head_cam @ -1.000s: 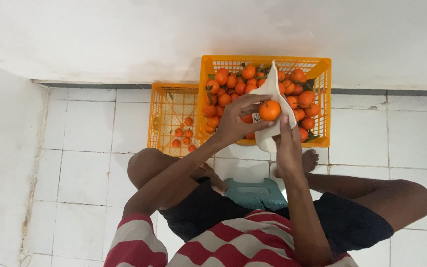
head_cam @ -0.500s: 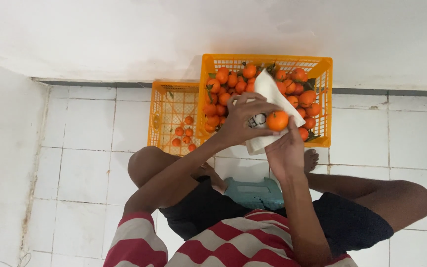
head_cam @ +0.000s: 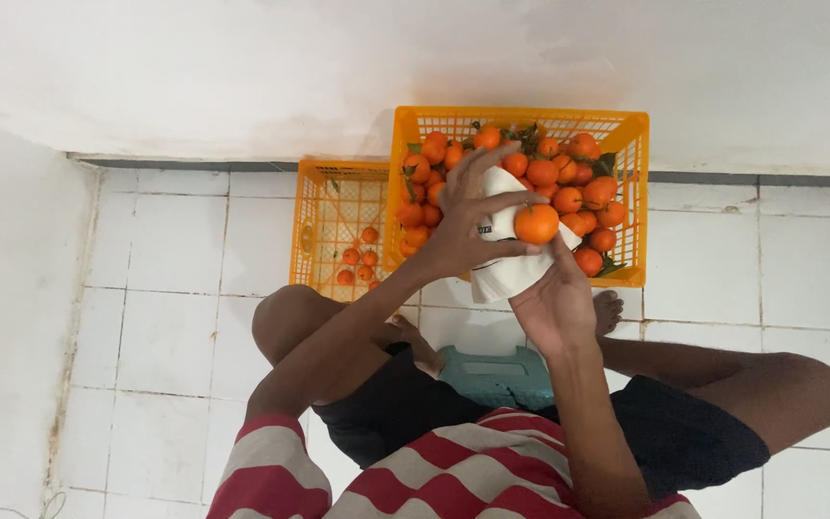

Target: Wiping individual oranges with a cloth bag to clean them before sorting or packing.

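Orange (head_cam: 536, 223) now turned up atop white cloth (head_cam: 503, 274), pinched by left hand (head_cam: 473, 226); right hand (head_cam: 557, 306) cupping cloth beneath.

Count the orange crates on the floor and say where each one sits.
2. A full crate stands against the wall beyond the hands; a nearly empty crate touches its left side. Nothing suggests more, though the person's body hides some floor.

white cloth (head_cam: 509, 274) half hidden behind both hands | full crate (head_cam: 634, 192) near wall masked by arms | teal stool (head_cam: 497, 377) mostly under legs | striped shirt (head_cam: 453, 481) cut off at bottom edge
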